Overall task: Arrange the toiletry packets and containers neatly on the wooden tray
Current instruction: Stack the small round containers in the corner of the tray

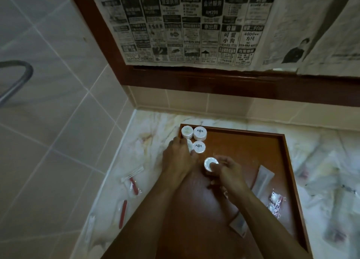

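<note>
Reddish-brown wood forms the shallow rectangular tray (pixel 253 147), which sits on the pale marbled bench (pixel 321 151); the left hand (pixel 178 159) reaches to the tray's far left corner, its fingers curled round a round white container (pixel 189 144) that is mostly hidden beneath them; just beyond that hand stand two round white lidded tubs (pixel 194 132) side by side in the corner, and touching its thumb side lies a third round white tub with a dark emblem (pixel 199 147); the right hand (pixel 227 170) grips a round white container with a grey centre (pixel 210 163), thumb across its near edge, held just above or on the tray, I cannot tell which; to the right of that hand a long pale sachet (pixel 263 180) lies on the tray, with a crinkled clear packet (pixel 275 202) nearer the wrist; left of the left forearm, on the bench, lie clear packets holding red items (pixel 133 184).
</note>
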